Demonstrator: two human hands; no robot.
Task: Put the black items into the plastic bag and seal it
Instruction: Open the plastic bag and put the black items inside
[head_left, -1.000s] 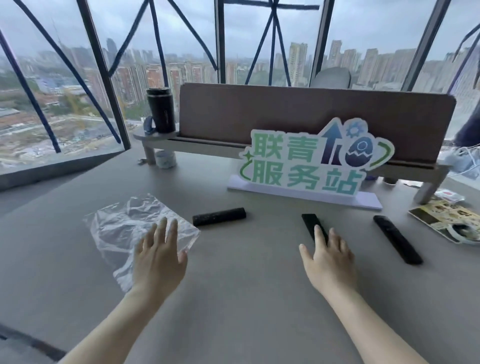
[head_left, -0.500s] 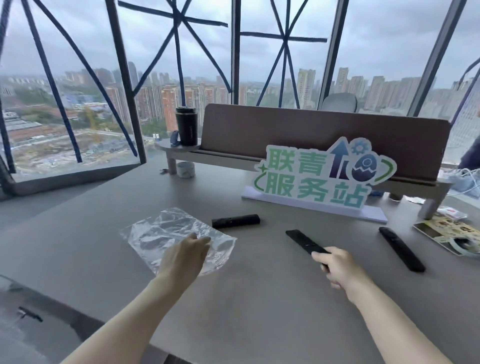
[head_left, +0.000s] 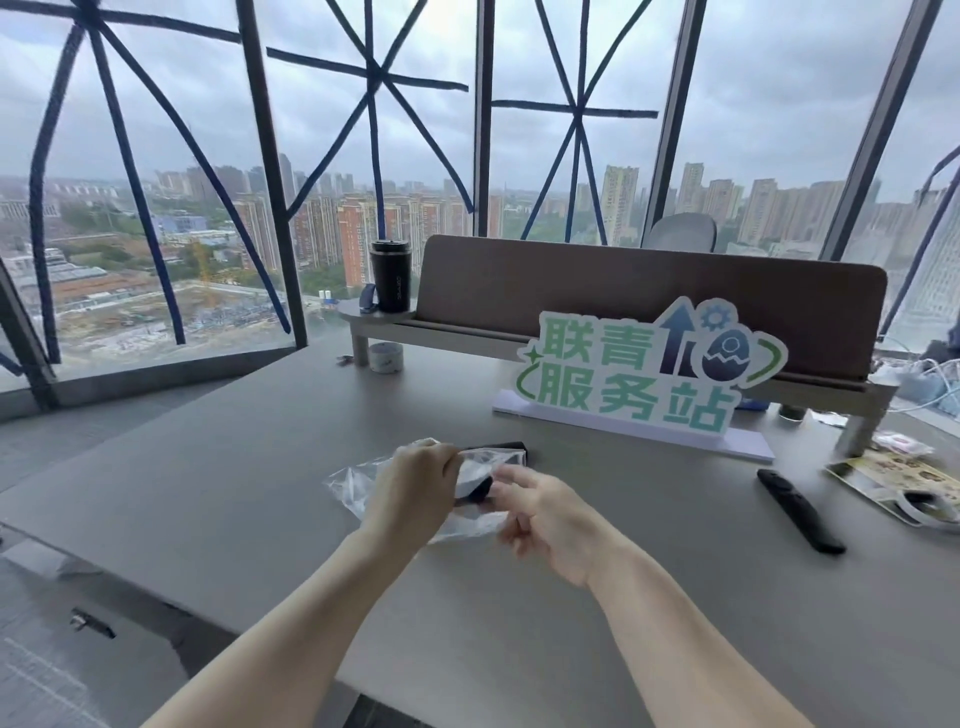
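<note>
We see left hand (head_left: 410, 486) pinching the plastic bag (head_left: 470, 522), right hand (head_left: 550, 519) blurred, gripping a mostly hidden black item (head_left: 475, 491); second one (head_left: 501, 448) half veiled behind.

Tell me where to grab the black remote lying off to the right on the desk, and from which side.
Grip the black remote across its narrow middle, coming from above with the right hand. It lies flat and alone on the desk, long and slim, so both long edges are free for thumb and fingers.
</note>
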